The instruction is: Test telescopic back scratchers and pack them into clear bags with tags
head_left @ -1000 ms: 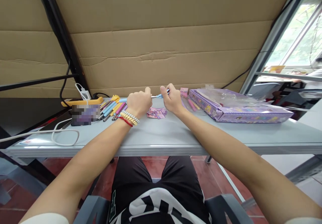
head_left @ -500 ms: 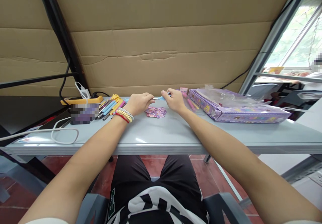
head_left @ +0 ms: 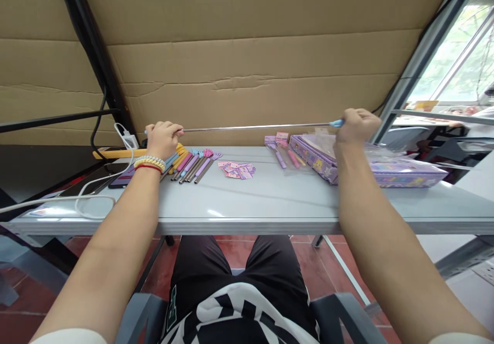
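A telescopic back scratcher [head_left: 254, 127] is stretched level above the table, its thin metal rod drawn out long between my hands. My left hand [head_left: 162, 139] is closed round one end, over the left part of the table. On the other end, my right hand [head_left: 357, 125] grips with a blue piece showing beside the fist. Below my left hand lies a row of back scratchers [head_left: 193, 166] with metal rods and coloured claw heads. Small pink and purple cards [head_left: 236, 170] lie in a loose pile at the middle of the table.
A purple patterned box [head_left: 405, 171] with clear plastic on it stands at the right. Packed purple and pink scratchers [head_left: 280, 153] lie beside it. White cable [head_left: 92, 197] loops at the left near a yellow object [head_left: 116, 154]. A cardboard wall [head_left: 247, 61] closes the back.
My hands have moved far apart, left and right, and risen. The rod between them is now drawn out long. The row of back scratchers and the packed purple one show more fully.
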Tool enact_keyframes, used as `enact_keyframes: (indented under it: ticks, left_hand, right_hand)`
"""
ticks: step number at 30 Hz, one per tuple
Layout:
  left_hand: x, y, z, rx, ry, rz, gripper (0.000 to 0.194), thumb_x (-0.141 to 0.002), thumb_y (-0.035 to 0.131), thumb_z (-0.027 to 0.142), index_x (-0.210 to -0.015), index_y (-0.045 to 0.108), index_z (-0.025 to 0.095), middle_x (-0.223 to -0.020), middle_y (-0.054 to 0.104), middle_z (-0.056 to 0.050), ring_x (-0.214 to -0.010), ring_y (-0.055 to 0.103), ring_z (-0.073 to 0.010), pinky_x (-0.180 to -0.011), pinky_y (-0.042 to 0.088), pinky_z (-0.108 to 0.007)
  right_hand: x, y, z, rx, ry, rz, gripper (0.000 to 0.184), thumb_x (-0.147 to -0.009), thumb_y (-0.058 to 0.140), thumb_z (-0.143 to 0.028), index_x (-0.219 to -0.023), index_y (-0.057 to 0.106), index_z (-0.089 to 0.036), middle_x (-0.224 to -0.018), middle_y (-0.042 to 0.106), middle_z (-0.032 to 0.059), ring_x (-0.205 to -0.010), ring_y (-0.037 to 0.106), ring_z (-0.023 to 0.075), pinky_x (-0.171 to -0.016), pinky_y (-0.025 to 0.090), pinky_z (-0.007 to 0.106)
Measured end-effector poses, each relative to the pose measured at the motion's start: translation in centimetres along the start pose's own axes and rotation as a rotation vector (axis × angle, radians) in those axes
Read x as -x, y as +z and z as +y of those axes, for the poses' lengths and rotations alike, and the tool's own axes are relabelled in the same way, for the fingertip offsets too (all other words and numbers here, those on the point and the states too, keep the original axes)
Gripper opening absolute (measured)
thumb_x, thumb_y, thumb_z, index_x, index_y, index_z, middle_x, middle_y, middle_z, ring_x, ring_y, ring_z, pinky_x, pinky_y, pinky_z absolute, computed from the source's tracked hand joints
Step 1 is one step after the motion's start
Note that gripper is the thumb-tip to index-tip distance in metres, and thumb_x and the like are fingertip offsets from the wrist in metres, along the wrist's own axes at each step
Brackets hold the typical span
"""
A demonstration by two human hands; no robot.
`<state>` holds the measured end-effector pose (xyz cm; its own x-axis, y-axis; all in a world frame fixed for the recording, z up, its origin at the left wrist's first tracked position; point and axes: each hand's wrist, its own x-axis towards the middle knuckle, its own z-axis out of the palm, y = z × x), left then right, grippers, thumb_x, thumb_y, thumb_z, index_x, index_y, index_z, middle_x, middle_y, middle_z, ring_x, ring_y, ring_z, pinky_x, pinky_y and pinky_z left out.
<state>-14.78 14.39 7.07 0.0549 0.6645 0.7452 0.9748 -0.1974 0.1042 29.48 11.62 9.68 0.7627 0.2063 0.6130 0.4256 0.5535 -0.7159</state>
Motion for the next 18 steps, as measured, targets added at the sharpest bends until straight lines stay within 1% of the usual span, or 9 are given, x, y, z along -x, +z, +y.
enact_keyframes:
  ticks: [3,6,8,10,12,15,16,18]
  left_hand:
    - [0.1,-0.4,-1.4,0.009,-0.082,0.03,0.033,-0.086,0.038,0.038,-0.096,0.067,0.025,-0.107,0.067,-0.007,-0.106,0.05,-0.0251,-0.093,0.023,-0.042]
    - [0.3,-0.5,-1.8,0.022,-0.091,0.079,0.03,-0.087,0.039,0.035,-0.096,0.066,0.027,-0.105,0.066,-0.006,-0.106,0.05,-0.0256,-0.094,0.023,-0.043]
    - [0.3,-0.4,-1.8,0.036,-0.083,0.135,0.029,-0.087,0.039,0.033,-0.097,0.065,0.027,-0.104,0.065,-0.007,-0.105,0.05,-0.0261,-0.093,0.025,-0.044]
    - [0.2,-0.3,-1.9,0.044,-0.079,0.164,0.029,-0.087,0.039,0.034,-0.098,0.065,0.026,-0.104,0.064,-0.008,-0.105,0.05,-0.0265,-0.093,0.026,-0.044]
    - [0.1,-0.2,-2.1,0.044,-0.078,0.139,0.03,-0.086,0.04,0.037,-0.099,0.064,0.024,-0.105,0.063,-0.009,-0.105,0.05,-0.0265,-0.093,0.027,-0.042]
    - [0.0,0.0,-2.5,0.016,-0.108,0.073,0.032,-0.083,0.044,0.045,-0.095,0.064,0.022,-0.102,0.064,-0.009,-0.103,0.05,-0.0265,-0.094,0.027,-0.04]
    - [0.1,0.1,-2.6,-0.001,-0.125,0.06,0.033,-0.081,0.045,0.047,-0.093,0.064,0.022,-0.1,0.064,-0.009,-0.102,0.051,-0.0268,-0.093,0.027,-0.04]
    - [0.1,0.1,-2.7,-0.035,-0.156,0.055,0.035,-0.079,0.048,0.051,-0.086,0.064,0.021,-0.095,0.065,-0.009,-0.099,0.052,-0.0272,-0.092,0.029,-0.039]
  right_hand:
    - [-1.6,-1.2,0.2,-0.146,0.027,0.196,0.03,-0.063,0.042,0.005,-0.045,0.035,-0.018,-0.05,0.028,-0.005,-0.048,0.033,0.007,-0.048,0.025,0.025]
    - [-2.6,-1.8,0.5,-0.238,0.03,0.306,0.034,-0.062,0.039,0.007,-0.044,0.026,-0.018,-0.049,0.023,-0.0053,-0.046,0.03,0.0057,-0.048,0.023,0.024]
    - [-2.9,-1.9,0.9,-0.288,0.001,0.312,0.034,-0.064,0.037,0.008,-0.045,0.027,-0.018,-0.048,0.022,-0.0053,-0.045,0.03,0.0057,-0.048,0.024,0.023]
    - [-3.0,-1.8,1.2,-0.328,0.002,0.268,0.033,-0.067,0.035,0.007,-0.047,0.029,-0.018,-0.047,0.023,-0.0052,-0.044,0.032,0.0066,-0.047,0.024,0.023]
    - [-3.2,-1.8,1.5,-0.353,0.047,0.244,0.034,-0.074,0.032,0.004,-0.049,0.029,-0.019,-0.047,0.023,-0.0051,-0.042,0.031,0.0071,-0.046,0.023,0.023]
    - [-3.3,-2.0,1.6,-0.399,0.163,0.31,0.037,-0.085,0.02,-0.005,-0.052,0.02,-0.021,-0.05,0.017,-0.0054,-0.039,0.02,0.0062,-0.045,0.019,0.024]
    - [-3.4,-2.0,1.6,-0.419,0.185,0.336,0.037,-0.086,0.018,-0.007,-0.053,0.017,-0.021,-0.05,0.017,-0.0053,-0.04,0.018,0.0061,-0.045,0.018,0.024]
    - [-3.5,-2.1,1.6,-0.462,0.179,0.364,0.035,-0.085,0.018,-0.008,-0.052,0.019,-0.021,-0.051,0.019,-0.0048,-0.041,0.018,0.006,-0.046,0.018,0.024]
